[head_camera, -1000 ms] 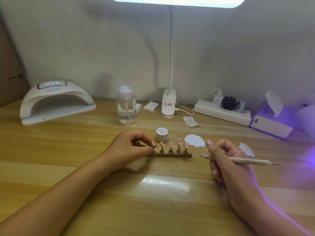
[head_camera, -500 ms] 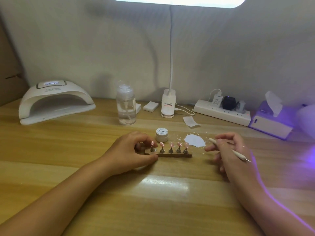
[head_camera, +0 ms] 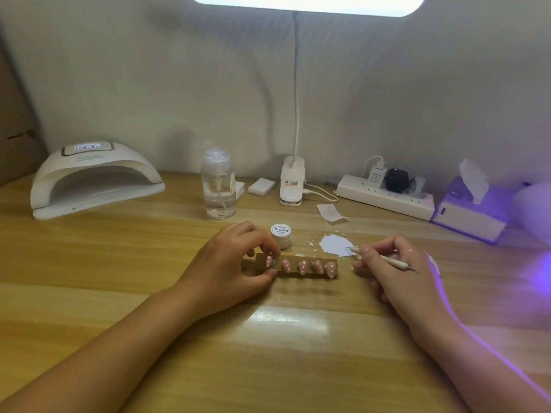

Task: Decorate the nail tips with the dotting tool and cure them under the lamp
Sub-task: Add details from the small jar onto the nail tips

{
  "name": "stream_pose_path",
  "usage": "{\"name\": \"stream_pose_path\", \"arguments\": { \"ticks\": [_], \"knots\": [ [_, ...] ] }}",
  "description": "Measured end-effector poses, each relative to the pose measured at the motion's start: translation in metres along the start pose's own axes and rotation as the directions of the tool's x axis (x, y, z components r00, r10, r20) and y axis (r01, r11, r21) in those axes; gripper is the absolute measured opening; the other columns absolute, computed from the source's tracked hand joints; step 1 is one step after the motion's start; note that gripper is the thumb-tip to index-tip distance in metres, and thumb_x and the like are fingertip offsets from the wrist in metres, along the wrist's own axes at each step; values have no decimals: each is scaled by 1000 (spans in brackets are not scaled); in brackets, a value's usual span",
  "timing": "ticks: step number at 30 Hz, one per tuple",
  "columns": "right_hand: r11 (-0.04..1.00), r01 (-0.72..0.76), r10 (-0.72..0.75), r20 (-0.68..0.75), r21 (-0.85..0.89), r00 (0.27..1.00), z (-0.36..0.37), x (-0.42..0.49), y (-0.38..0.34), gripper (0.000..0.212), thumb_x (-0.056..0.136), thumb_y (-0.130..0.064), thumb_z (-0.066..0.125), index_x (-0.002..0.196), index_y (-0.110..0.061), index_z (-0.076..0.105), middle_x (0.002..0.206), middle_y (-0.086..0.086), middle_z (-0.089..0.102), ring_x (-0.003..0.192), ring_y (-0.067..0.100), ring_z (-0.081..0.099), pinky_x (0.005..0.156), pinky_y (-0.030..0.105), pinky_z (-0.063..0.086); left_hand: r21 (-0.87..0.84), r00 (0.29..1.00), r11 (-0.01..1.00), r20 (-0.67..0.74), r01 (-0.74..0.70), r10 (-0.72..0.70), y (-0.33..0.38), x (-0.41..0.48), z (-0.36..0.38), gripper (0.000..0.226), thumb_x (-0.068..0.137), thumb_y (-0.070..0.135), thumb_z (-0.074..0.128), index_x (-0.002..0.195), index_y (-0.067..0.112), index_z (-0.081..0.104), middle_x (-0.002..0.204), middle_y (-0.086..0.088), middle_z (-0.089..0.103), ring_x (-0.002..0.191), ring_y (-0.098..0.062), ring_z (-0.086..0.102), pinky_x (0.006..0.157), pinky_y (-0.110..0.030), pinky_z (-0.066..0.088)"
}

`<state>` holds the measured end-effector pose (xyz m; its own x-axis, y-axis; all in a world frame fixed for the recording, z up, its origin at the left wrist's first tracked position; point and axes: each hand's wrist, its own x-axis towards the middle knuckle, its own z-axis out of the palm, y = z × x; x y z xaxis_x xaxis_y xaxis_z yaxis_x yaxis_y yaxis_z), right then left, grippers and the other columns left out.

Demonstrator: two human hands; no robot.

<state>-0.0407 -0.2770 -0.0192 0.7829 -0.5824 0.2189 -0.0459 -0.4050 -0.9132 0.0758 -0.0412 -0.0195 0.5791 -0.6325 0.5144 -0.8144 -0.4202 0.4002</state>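
A brown wooden strip (head_camera: 307,274) at the table's middle carries several pink nail tips (head_camera: 301,266) with white dots. My left hand (head_camera: 229,263) grips the strip's left end between thumb and fingers. My right hand (head_camera: 393,269) pinches a white dotting tool (head_camera: 384,259), its tip resting in a puddle of white paint (head_camera: 335,244) just right of the strip. A small white paint jar (head_camera: 281,234) stands behind the strip. The white curing lamp (head_camera: 92,180) sits at the far left, its opening facing me.
A clear pump bottle (head_camera: 218,186) stands behind the jar. A desk lamp base (head_camera: 292,183), a power strip (head_camera: 384,198) and a tissue box (head_camera: 468,213) line the back. A paper scrap (head_camera: 329,212) lies near them. Violet light glows at the right edge.
My right hand turned the dotting tool round and brought its tip left into the white paint. My left hand shifted its hold on the strip, which now lies tilted toward me.
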Motion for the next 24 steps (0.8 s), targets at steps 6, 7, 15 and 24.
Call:
{"name": "stream_pose_path", "arguments": {
  "ticks": [6,7,15,24],
  "knots": [
    [991,-24,33,-71,134,997,1,0,-4,9,97,-32,58,93,-24,57,80,-6,76,49,10,60,39,24,44,19,1000,1000,2,-22,22,2,-1,0,21,75,31,75,91,37,62,91,20,58,86,-4,54,73,-30,51],
    [985,-23,36,-73,172,997,1,-1,-6,6,98,-31,58,96,-26,56,84,-5,76,54,14,64,42,27,46,25,1000,999,1,-25,25,3,-1,0,22,75,31,75,91,37,62,91,20,58,86,-4,54,73,-30,51],
    [868,-79,102,-20,489,995,10,-22,-16,14,90,-19,67,83,-13,57,64,5,69,51,10,59,50,19,52,95,999,994,-6,-46,47,6,-2,0,25,74,31,74,94,36,60,90,18,55,85,-4,50,72,-30,49],
    [920,-86,69,59,383,996,15,-24,-18,20,82,-8,61,67,-10,48,53,12,64,43,11,51,42,17,43,94,998,994,16,-55,54,5,-2,1,23,76,33,72,95,37,60,91,18,54,86,-5,51,71,-31,50]
  ]
}}
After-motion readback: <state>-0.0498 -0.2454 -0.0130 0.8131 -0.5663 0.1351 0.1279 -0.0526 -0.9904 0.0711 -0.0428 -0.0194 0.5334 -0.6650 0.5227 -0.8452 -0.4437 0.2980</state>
